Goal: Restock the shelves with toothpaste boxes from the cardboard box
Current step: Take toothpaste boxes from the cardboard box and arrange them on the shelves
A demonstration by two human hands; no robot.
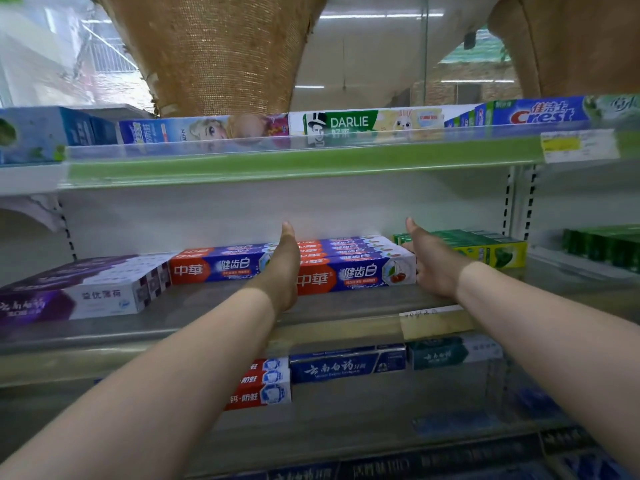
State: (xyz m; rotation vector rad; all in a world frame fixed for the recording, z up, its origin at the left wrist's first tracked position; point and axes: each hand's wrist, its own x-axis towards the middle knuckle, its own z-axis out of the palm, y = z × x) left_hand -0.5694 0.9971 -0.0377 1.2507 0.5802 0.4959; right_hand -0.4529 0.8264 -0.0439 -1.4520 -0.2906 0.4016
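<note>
A row of red and blue toothpaste boxes (356, 268) lies lengthwise on the middle shelf (207, 317), several deep. My left hand (285, 268) stands on edge with its thumb up, flat against the left end of that row. My right hand (433, 261) is against the right end, also thumb up, with its fingers hidden behind the boxes. Neither hand curls round a box. More of the same red and blue boxes (221, 265) lie just left of my left hand. The cardboard box is not in view.
Purple and white boxes (86, 289) sit at the shelf's left, green boxes (485, 245) at its right. The top shelf holds Darlie boxes (346, 123) and Crest boxes (536, 112). Below are dark blue boxes (346, 367) and red and white boxes (263, 382).
</note>
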